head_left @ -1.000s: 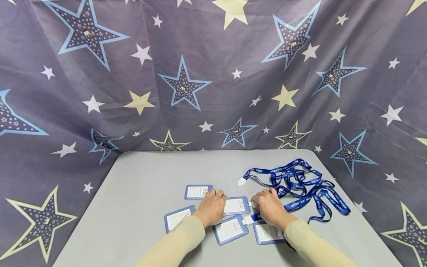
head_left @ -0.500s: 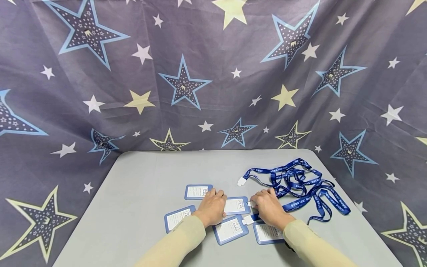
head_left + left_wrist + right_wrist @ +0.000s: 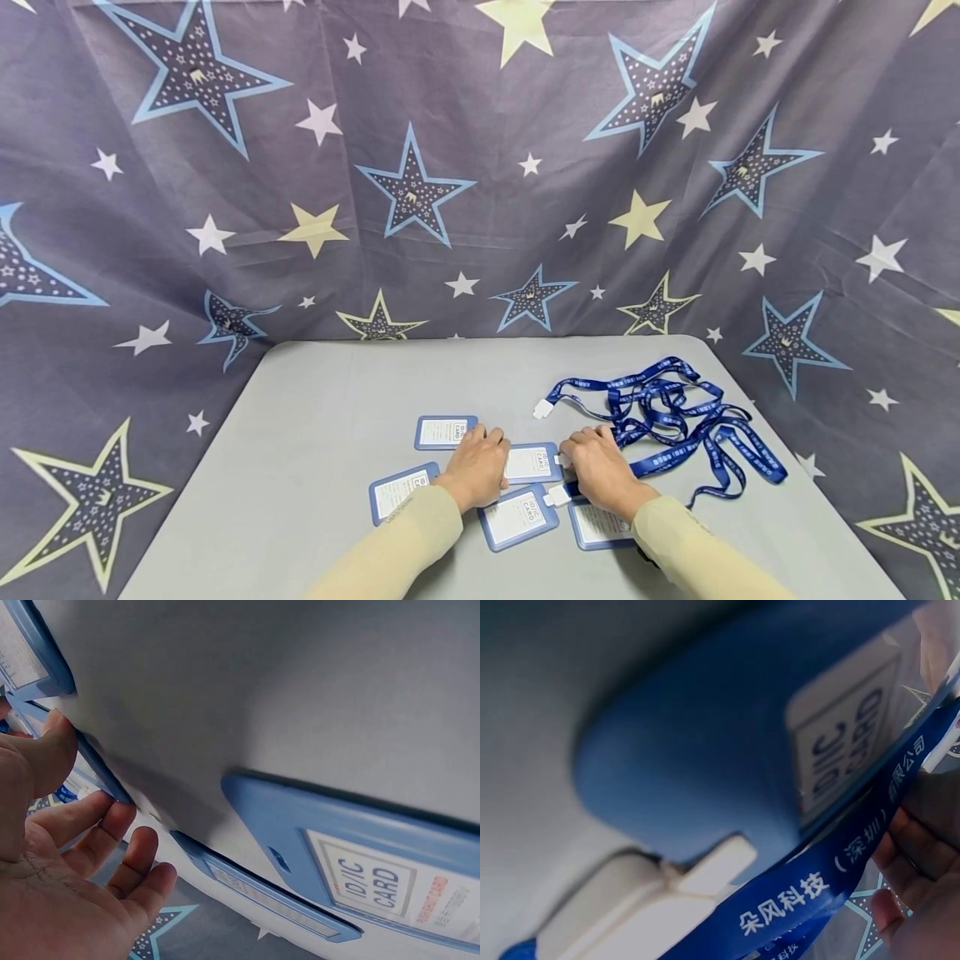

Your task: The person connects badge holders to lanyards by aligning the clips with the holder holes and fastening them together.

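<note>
In the head view, my left hand (image 3: 476, 468) pinches the left end of a blue-framed ID card holder (image 3: 531, 463). The left wrist view shows thumb and forefinger at that holder's edge (image 3: 106, 771), the other fingers loosely bent. My right hand (image 3: 603, 471) is at the holder's slotted end, fingertips pinching a white lanyard clip (image 3: 562, 459), mostly hidden by the hand. Just in front lies a second card holder (image 3: 519, 518), with a white clip (image 3: 557, 496) on a blue lanyard at its slot, large in the right wrist view (image 3: 622, 907).
Another card holder (image 3: 600, 527) lies partly under the right forearm. Two more card holders (image 3: 442, 431) (image 3: 397, 493) lie left of and behind my left hand. Tangled blue lanyards (image 3: 667, 408) spread across the right of the grey table (image 3: 330, 392), one ending in a loose white clip (image 3: 543, 408).
My right hand has shifted slightly left, closer to the slotted end of the holder. My left hand and the card holders have stayed in place.
</note>
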Available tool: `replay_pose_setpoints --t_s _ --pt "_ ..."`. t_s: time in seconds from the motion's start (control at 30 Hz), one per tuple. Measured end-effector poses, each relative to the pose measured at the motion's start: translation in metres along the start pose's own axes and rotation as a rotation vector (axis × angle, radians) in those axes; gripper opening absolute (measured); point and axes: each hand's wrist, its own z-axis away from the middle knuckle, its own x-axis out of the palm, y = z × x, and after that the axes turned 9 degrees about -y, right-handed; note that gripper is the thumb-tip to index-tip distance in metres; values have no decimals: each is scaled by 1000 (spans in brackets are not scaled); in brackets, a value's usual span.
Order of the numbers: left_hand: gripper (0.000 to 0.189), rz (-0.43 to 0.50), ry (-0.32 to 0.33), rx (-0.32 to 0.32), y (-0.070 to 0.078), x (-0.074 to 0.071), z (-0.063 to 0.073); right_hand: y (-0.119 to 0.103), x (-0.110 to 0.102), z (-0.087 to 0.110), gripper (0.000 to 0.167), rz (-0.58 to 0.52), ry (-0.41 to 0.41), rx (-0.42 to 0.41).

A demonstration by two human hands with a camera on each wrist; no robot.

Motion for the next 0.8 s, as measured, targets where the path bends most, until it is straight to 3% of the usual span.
replay_pose_setpoints --t_s 0.8 --pt "56 -22 9 15 -1 -1 3 -2 -7 3 23 -50 -3 35"
